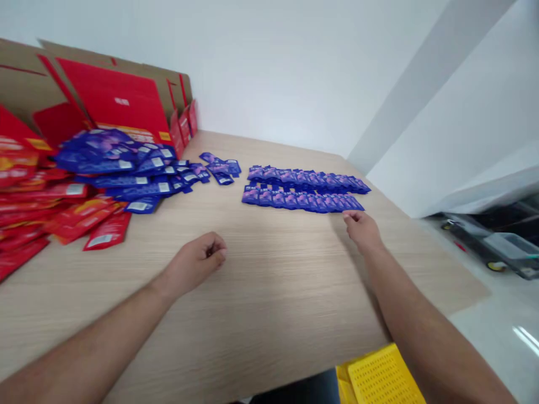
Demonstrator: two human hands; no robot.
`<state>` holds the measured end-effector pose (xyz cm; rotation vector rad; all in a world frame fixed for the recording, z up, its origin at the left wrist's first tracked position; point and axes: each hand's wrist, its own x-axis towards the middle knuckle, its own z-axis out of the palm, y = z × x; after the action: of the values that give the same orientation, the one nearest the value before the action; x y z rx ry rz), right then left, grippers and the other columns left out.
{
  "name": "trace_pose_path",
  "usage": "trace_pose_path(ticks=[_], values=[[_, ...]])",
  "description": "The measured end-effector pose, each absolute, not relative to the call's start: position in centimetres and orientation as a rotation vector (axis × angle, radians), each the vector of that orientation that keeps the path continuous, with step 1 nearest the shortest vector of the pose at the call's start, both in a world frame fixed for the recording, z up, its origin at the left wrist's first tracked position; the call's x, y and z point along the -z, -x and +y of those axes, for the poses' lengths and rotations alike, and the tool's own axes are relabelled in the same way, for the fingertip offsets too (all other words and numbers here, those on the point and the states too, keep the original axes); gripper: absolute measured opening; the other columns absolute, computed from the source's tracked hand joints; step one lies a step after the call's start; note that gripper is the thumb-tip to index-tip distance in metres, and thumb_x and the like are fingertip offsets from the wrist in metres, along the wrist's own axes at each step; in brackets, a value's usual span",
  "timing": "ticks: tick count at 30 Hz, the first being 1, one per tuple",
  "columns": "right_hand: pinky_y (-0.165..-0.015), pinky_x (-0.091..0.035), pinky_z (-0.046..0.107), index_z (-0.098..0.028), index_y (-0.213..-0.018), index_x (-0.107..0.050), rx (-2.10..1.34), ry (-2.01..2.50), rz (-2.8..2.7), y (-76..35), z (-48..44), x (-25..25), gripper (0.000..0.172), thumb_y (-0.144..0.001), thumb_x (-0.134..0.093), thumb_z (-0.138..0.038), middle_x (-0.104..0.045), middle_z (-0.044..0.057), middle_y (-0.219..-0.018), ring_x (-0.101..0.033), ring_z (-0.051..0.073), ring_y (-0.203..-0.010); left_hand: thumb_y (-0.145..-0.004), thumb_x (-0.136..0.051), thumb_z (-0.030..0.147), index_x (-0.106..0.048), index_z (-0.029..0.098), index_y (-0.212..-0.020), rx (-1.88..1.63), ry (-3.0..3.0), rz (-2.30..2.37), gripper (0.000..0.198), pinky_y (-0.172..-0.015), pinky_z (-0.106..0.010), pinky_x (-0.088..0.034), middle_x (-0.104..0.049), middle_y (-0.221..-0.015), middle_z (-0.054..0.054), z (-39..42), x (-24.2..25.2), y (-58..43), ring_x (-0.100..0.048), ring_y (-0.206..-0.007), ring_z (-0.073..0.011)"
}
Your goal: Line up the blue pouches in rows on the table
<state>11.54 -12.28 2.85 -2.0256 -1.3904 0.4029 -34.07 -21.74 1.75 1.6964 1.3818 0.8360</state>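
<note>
My left hand [202, 259] rests on or just above the table, its fingers curled toward the thumb; no item shows in it. Near the right end of the front row of blue-purple packets [301, 200] is my right hand [362, 227]. Its fingers are pinched together at the lower edge of the last packets; whether they grip one is too small to tell. The packets overlap one another in this row. A second overlapping row of the same packets [307, 178] lies just behind it.
At left, a heap of blue packets [113, 151] lies beside a pile of red packets [80, 213], before open red cardboard boxes [122, 92]. A few loose blue packets [221, 167] lie mid-table. A yellow perforated basket [383, 376] stands at the table's front edge. A wheeled cart [492, 241] is at right.
</note>
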Motion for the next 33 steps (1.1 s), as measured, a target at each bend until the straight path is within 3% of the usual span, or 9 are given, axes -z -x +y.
trace_pose_path(ticks=[6, 14, 21, 27, 31, 33], values=[[-0.060, -0.046, 0.026, -0.018, -0.109, -0.075, -0.559, 1.647, -1.779, 0.8, -14.3, -2.7, 0.033, -0.087, -0.064, -0.039, -0.071, 0.006, -0.084, -0.059, 0.016, -0.066, -0.082, -0.058, 0.030, -0.058, 0.022, -0.083, -0.922, -1.733, 1.324, 0.008, -0.056, -0.026, -0.040, -0.057, -0.062, 0.004, -21.3, -1.5, 33.8, -0.053, -0.058, -0.0134], [-0.053, -0.043, 0.025, -0.019, -0.116, -0.072, -0.954, 1.347, -1.802, 12.6, -15.5, -4.0, 0.039, -0.086, -0.062, -0.042, -0.066, 0.001, -0.079, -0.053, 0.011, -0.055, -0.083, -0.059, 0.023, -0.060, 0.022, -0.081, -0.986, -1.828, 1.329, 0.003, -0.061, -0.027, -0.041, -0.057, -0.066, 0.004, -20.3, -1.0, 34.5, -0.052, -0.063, -0.0134], [-0.076, -0.052, 0.035, -0.018, -0.111, -0.075, -0.475, 1.328, -2.014, 12.3, -15.1, -0.7, 0.037, -0.084, -0.059, -0.036, -0.069, 0.009, -0.093, -0.062, 0.020, -0.075, -0.085, -0.061, 0.024, -0.061, 0.021, -0.082, -0.989, -1.855, 1.346, 0.004, -0.063, -0.028, -0.042, -0.061, -0.069, 0.003, -20.1, -0.6, 34.6, -0.054, -0.065, -0.0135], [-0.079, -0.054, 0.038, -0.019, -0.112, -0.075, -0.451, 1.328, -2.031, 10.7, -14.8, 0.8, 0.037, -0.086, -0.056, -0.038, -0.069, 0.009, -0.093, -0.065, 0.023, -0.083, -0.085, -0.060, 0.022, -0.064, 0.022, -0.086, -0.953, -1.873, 1.404, 0.005, -0.063, -0.028, -0.045, -0.065, -0.073, 0.001, -20.3, -1.2, 35.3, -0.058, -0.067, -0.0143], [-0.076, -0.054, 0.038, -0.019, -0.113, -0.074, -0.476, 1.303, -2.055, 10.9, -14.7, 0.9, 0.040, -0.088, -0.053, -0.041, -0.068, 0.009, -0.093, -0.065, 0.023, -0.080, -0.088, -0.058, 0.025, -0.068, 0.022, -0.097, -0.927, -2.057, 1.673, 0.014, -0.076, -0.033, -0.052, -0.072, -0.089, -0.004, -18.1, -4.0, 38.8, -0.066, -0.083, -0.0196], [-0.074, -0.054, 0.037, -0.019, -0.114, -0.073, -0.503, 1.301, -2.058, 11.0, -14.8, 1.0, 0.040, -0.088, -0.053, -0.041, -0.068, 0.009, -0.094, -0.064, 0.022, -0.077, -0.090, -0.056, 0.026, -0.069, 0.020, -0.105, -0.884, -2.243, 1.826, 0.020, -0.094, -0.038, -0.051, -0.073, -0.105, -0.009, -16.0, -5.8, 41.5, -0.066, -0.102, -0.0247]])
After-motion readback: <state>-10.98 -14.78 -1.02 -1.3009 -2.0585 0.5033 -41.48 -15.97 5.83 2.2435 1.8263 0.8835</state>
